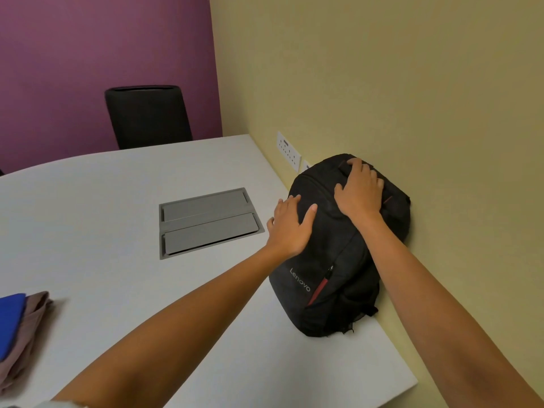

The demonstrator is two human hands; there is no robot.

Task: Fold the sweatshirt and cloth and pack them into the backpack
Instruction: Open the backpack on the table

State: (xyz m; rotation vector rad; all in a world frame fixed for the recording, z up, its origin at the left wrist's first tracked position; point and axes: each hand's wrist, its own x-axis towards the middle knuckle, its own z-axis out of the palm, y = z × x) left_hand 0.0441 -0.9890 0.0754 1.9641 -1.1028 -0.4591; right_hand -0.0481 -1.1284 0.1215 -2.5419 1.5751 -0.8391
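A black backpack [332,269] with a red zip strip lies on the white table [117,201], against the yellow wall at the right. My left hand [290,225] rests flat on its left side, fingers spread. My right hand [360,192] lies on its top end, with the fingertips curling over the handle area. At the far left edge a folded blue cloth [10,322] sits on a folded mauve sweatshirt [28,340], both partly cut off by the frame.
A grey cable hatch [206,222] is set into the table's middle. A black chair [148,116] stands behind the far edge, before a purple wall. White sockets [288,150] are on the yellow wall just beyond the backpack.
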